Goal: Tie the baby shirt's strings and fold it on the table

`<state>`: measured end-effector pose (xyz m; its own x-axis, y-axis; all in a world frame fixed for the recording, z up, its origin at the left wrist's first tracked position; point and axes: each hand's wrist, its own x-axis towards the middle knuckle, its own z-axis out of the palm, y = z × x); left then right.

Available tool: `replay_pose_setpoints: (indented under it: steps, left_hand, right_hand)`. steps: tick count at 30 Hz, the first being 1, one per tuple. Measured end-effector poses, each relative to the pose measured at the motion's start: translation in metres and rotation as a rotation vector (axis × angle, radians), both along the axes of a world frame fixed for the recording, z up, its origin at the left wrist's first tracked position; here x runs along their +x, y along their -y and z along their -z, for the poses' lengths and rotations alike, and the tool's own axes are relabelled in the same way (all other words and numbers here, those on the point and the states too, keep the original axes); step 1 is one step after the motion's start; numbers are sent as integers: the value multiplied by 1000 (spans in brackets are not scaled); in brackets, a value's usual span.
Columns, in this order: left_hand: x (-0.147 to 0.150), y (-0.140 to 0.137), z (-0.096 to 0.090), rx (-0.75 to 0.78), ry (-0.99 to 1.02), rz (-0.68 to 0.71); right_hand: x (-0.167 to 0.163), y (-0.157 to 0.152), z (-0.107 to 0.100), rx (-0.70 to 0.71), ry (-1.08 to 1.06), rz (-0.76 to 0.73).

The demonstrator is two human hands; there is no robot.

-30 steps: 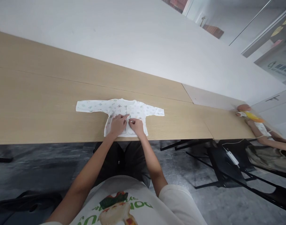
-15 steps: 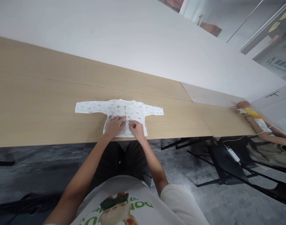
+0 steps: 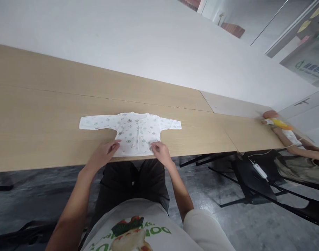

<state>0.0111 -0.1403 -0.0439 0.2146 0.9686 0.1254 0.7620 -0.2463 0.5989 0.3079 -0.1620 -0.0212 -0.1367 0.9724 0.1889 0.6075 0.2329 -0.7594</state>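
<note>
A white long-sleeved baby shirt (image 3: pixel 133 134) with small printed motifs lies spread flat on the wooden table (image 3: pixel 52 136). Its sleeves stretch out to both sides, and a front placket runs down the middle. At the shirt's lower left side, my left hand (image 3: pixel 103 153) is closed, thumb and forefinger pinched on the edge. My right hand (image 3: pixel 161 152) pinches the lower right side near the hem, its fingers drawn together. Both hands partly cover the shirt's side edges.
A white wall (image 3: pixel 117 45) rises behind the table. At the far right, another person's arms (image 3: pixel 297 148) reach toward a doll in yellow and white (image 3: pixel 282 125). Black folding chairs (image 3: pixel 250 181) stand below the table, one carrying a white power strip (image 3: pixel 260 171).
My hands have moved apart from the shirt's middle placket to its lower left and right sides. The placket now shows fully.
</note>
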Motion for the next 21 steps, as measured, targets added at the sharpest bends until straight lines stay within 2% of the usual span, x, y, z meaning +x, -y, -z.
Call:
replay_pose_setpoints:
  steps: [3, 5, 7, 9, 12, 16, 21]
  left_hand:
    - [-11, -29, -13, 74, -85, -55]
    - [-7, -58, -24, 187, -139, -141]
    - [2, -91, -33, 232, -171, -257]
    - [11, -121, -35, 200, -186, -270]
    - [18, -154, -30, 92, -244, -196]
    - [14, -170, -23, -3, -315, -143]
    - [-5, -168, -39, -65, -194, -100]
  right_hand:
    - [9, -32, -12, -83, 78, -54]
    - [10, -66, -21, -62, 152, -23]
    - [9, -108, -30, -24, 243, 20]
    - [8, -148, -34, 1, 334, 45]
    - [10, -188, -33, -62, 474, 32]
    - [16, -203, -25, -122, 582, 65]
    - [36, -202, -30, -160, 430, 7]
